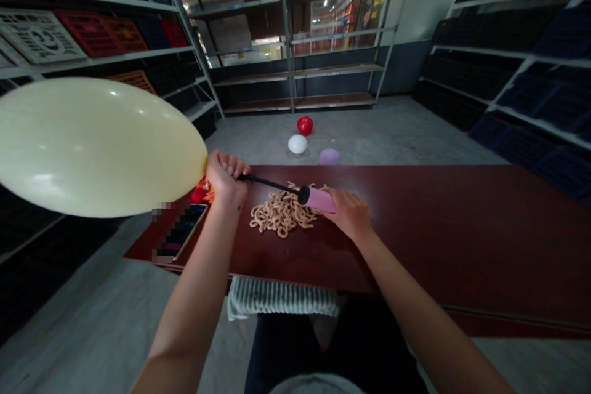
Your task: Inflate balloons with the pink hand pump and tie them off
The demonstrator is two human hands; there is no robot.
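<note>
A large pale yellow balloon (99,148), fully rounded, fills the left side of the view. Its neck end meets my left hand (226,173), whose fingers are wrapped round it and the black rod end of a pump. My right hand (349,212) grips the pink body of the pump (320,200). Between the two hands the black rod is drawn out, slanting down to the right. Beneath it, a pile of tan, curled pieces (282,212) lies on the dark red table (434,221).
A phone (184,231) and red and orange balloons (199,191) lie at the table's left end. Red (305,125), white (298,144) and purple (329,156) balloons are on the floor beyond. Metal shelves (290,68) stand behind; crates (92,34) fill the side shelves.
</note>
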